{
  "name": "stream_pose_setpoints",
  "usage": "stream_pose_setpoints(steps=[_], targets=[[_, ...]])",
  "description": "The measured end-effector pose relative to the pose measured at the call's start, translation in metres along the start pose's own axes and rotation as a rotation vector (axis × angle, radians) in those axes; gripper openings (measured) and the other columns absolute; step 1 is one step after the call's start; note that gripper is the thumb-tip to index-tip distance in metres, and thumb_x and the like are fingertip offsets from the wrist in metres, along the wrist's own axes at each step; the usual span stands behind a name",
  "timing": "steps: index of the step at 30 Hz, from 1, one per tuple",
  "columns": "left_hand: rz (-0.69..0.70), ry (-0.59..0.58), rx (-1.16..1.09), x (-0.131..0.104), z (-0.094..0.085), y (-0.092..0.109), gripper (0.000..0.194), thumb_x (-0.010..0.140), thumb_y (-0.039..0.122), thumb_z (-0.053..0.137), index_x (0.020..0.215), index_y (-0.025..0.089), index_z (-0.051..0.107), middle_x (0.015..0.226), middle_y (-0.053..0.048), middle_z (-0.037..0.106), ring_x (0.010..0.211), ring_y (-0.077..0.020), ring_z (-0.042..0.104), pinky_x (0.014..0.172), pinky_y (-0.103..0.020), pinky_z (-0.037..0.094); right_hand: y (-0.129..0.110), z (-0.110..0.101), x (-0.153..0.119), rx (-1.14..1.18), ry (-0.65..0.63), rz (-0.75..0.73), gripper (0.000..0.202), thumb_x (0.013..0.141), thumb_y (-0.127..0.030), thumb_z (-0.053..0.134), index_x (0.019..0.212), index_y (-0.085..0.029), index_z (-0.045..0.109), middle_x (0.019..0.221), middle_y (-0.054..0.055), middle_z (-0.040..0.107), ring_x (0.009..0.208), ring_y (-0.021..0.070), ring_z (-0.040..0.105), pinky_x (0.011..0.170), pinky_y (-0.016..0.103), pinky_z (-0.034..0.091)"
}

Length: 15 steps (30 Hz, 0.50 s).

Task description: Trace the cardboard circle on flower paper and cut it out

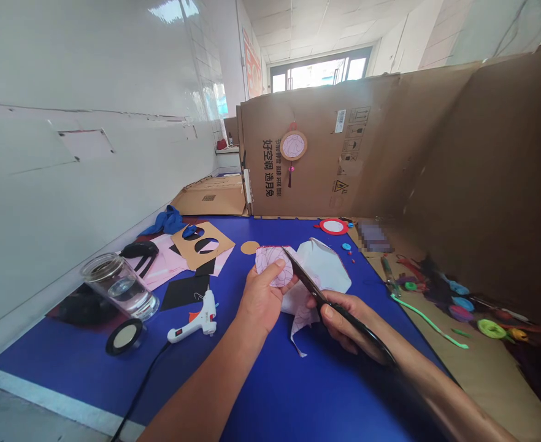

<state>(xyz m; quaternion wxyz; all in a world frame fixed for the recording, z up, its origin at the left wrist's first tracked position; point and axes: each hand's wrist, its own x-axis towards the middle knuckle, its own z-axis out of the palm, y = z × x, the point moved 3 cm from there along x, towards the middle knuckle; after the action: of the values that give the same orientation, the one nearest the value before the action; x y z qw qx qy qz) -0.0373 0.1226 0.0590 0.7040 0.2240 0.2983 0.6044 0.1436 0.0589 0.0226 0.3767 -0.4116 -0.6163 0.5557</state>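
Note:
My left hand [267, 293] pinches a piece of pale pink fabric [270, 261] with dark crackle lines, its thumb pressed on the front. Black-handled scissors [308, 283] are gripped in my right hand [344, 319], and their blades meet the right edge of the fabric. A strip of the same patterned fabric [300, 325] dangles below the blades. White material [328, 270] lies behind the scissors, partly covered by my hands and the blades. A round tan cardboard disc [250, 247] rests on the blue table just beyond my left hand.
On the left are a white glue gun [195, 320], a glass jar [121, 288], a black-rimmed lid [124, 336] and cut cardboard [203, 242]. A red-framed disc [333, 226] lies at the back. Craft bits and a green pipe cleaner [429, 320] line the right; a round ornament [293, 146] hangs on cardboard.

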Motion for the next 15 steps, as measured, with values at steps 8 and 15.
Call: stream_pose_setpoints(steps=[8, 15], targets=[[-0.003, 0.013, 0.003, -0.0014, 0.002, 0.0002, 0.039, 0.062, 0.016, 0.097, 0.095, 0.019, 0.078, 0.096, -0.005, 0.084, 0.089, -0.0215, 0.079, 0.093, -0.041, 0.064, -0.0084, 0.0011, -0.0008, 0.013, -0.001, 0.022, 0.07, 0.092, -0.089, 0.065, 0.104, -0.02, 0.063, 0.063, -0.01, 0.038, 0.047, 0.0075, 0.027, 0.04, 0.021, 0.025], [-0.019, -0.004, 0.002, -0.0021, 0.0024, 0.0014, 0.043, 0.06, 0.018, 0.099, 0.097, 0.018, 0.077, 0.094, -0.004, 0.084, 0.087, -0.0194, 0.078, 0.085, -0.036, 0.065, -0.0007, -0.0045, -0.0032, -0.035, -0.006, 0.022, 0.062, 0.099, -0.082, 0.063, 0.097, -0.02, 0.061, 0.061, -0.01, 0.039, 0.046, 0.0064, 0.028, 0.04, 0.019, 0.025]])
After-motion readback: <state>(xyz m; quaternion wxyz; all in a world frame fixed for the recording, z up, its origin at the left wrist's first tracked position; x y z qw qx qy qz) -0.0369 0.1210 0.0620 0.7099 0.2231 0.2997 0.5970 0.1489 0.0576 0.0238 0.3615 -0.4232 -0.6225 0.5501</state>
